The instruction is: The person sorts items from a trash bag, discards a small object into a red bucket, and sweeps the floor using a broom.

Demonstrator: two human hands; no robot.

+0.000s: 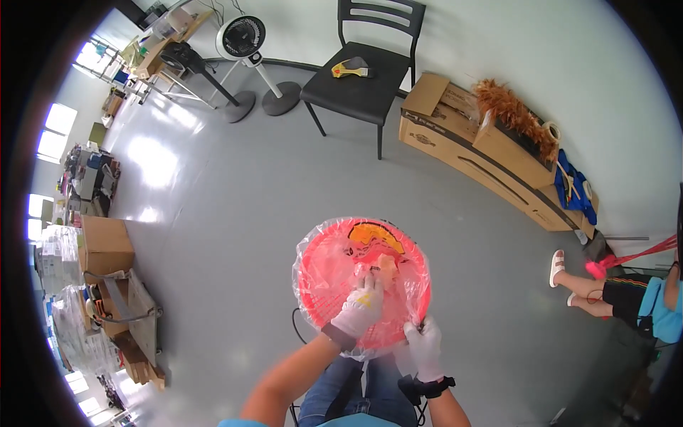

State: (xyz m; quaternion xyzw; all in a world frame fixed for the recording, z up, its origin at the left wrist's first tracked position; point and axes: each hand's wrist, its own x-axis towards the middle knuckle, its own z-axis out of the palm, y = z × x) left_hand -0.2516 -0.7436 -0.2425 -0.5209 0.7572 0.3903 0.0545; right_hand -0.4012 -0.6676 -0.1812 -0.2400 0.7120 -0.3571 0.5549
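In front of my lap is a round pink basket point(425, 285) with a mesh-like wall, and a clear plastic bag point(304, 245) spreads over its rim. An orange and black piece point(373, 233) shows at the basket's far side, with a small tan piece point(388, 266) nearer the middle. My left hand point(363, 304), in a white glove, reaches over the basket, its fingers stretched out against the plastic near the tan piece. At the near right rim, my gloved right hand point(425, 345) pinches the bag's edge; its fingertips are partly hidden.
A black chair point(363, 82) holding a yellow tool point(352, 67) stands ahead. Two pedestal fans point(242, 39) are to its left. Long cardboard boxes point(469, 156) line the right wall. Another person point(640, 299) is at far right. A loaded cart point(135, 313) stands left.
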